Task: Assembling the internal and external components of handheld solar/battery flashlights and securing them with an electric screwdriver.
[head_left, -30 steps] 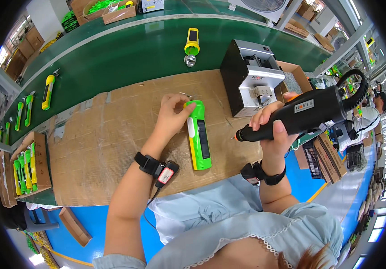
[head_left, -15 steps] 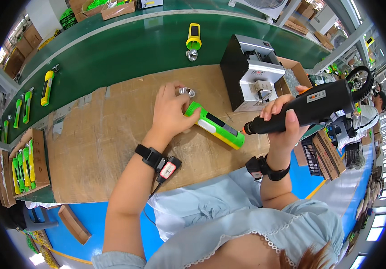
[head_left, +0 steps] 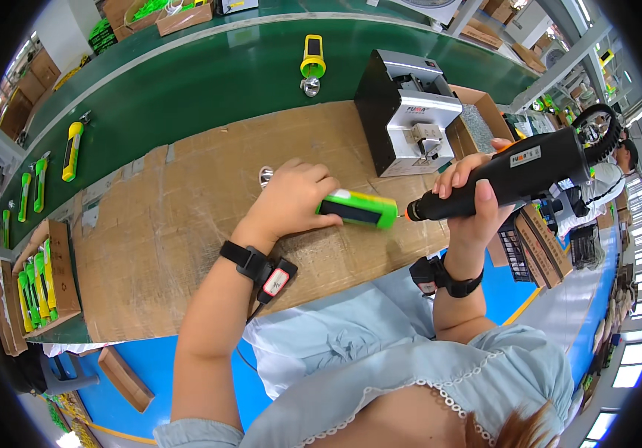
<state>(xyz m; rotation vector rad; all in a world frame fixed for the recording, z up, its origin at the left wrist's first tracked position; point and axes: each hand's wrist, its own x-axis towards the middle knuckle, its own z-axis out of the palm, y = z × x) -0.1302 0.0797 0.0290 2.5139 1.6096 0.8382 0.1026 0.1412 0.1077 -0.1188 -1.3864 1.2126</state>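
Observation:
My left hand [head_left: 291, 200] is closed around a green and yellow flashlight [head_left: 358, 208] with a dark panel along its side. A shiny reflector [head_left: 266, 176] shows beyond the knuckles, at the flashlight's head end. In my right hand [head_left: 478, 196] is a black electric screwdriver [head_left: 511, 173], held level and pointing left. The screwdriver's tip is right at the flashlight's tail end; whether it touches a screw is too small to tell. Behind the screwdriver stands a black and silver screw feeder [head_left: 418, 112]. Both of my wrists wear black straps with small devices.
Cardboard [head_left: 187, 246] covers the bench in front of me. Beyond it runs a green conveyor belt [head_left: 209, 82], carrying a yellow flashlight [head_left: 73, 151] and others. A carton [head_left: 65, 261] of flashlights stands at left. An open box [head_left: 489, 112] of small metal parts sits behind the feeder.
My left hand has rolled the flashlight over, so its dark panel now faces nearer me and it lies more level. Its tail end has come up against the screwdriver's tip. My right hand barely moved.

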